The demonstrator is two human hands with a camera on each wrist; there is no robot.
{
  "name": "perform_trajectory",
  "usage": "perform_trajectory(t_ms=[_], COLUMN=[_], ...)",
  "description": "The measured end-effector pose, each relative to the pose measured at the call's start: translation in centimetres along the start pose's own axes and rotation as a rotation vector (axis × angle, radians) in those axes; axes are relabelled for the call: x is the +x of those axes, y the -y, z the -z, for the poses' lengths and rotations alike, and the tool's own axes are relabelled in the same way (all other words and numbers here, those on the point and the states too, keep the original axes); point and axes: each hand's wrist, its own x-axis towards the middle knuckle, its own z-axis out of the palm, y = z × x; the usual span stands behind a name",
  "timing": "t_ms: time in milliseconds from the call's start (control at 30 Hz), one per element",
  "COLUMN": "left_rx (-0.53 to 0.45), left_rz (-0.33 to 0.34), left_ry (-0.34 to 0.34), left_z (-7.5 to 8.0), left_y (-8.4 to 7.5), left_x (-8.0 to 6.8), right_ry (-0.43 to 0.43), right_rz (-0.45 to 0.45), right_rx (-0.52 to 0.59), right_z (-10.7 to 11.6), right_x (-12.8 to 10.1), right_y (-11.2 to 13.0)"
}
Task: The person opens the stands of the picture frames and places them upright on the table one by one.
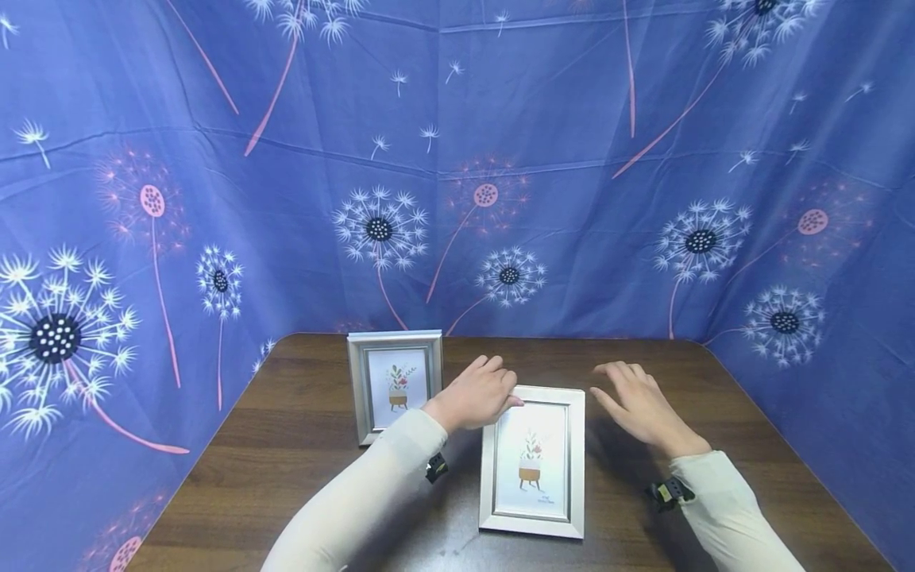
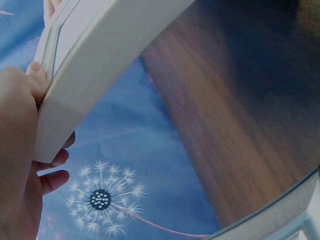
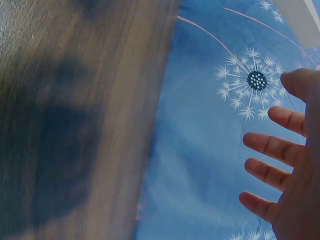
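Note:
A white picture frame (image 1: 577,469) with a drawing of a potted plant stands near the middle of the table. My left hand (image 1: 477,395) grips it at its top left corner. In the left wrist view the thumb (image 2: 36,75) lies on the front of the white frame (image 2: 95,70), and the other fingers curl behind its edge. To the right of the frame, my right hand (image 1: 643,409) hovers apart from it. The right wrist view shows that hand (image 3: 295,165) with fingers spread and holding nothing. A frame corner (image 3: 302,20) appears beyond its thumb.
A second, silver picture frame (image 1: 360,389) with a similar drawing stands at the back left, partly behind my left forearm. The brown wooden table (image 1: 286,492) meets a blue dandelion-print cloth (image 1: 586,262) at the back and sides. Dark wristbands (image 1: 670,493) sit on both wrists.

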Motion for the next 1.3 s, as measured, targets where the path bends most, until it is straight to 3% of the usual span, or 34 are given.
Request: perform_trajectory(t_ms=[233,633,1033,1300], left_rx=[-0.013,-0.017,-0.010,0.017], left_rz=[-0.006,-0.034,-0.064,-0.079], left_ry=[-0.027,-0.156,-0.184,-0.163], left_z=[1.2,3.3,4.0,4.2], left_y=[0.5,1.5,1.7,1.7], left_x=[0.1,0.3,0.1,0.0], right_ry=[-0.033,-0.024,0.000,-0.005], right_rz=[0.015,0.020,0.043,0.070], right_rx=[-0.001,0.000,0.007,0.010], right_z=[0.1,0.4,0.2,0.2], right_x=[-0.1,-0.4,-0.7,-0.9], right_y=[-0.3,-0.5,-0.2,0.0])
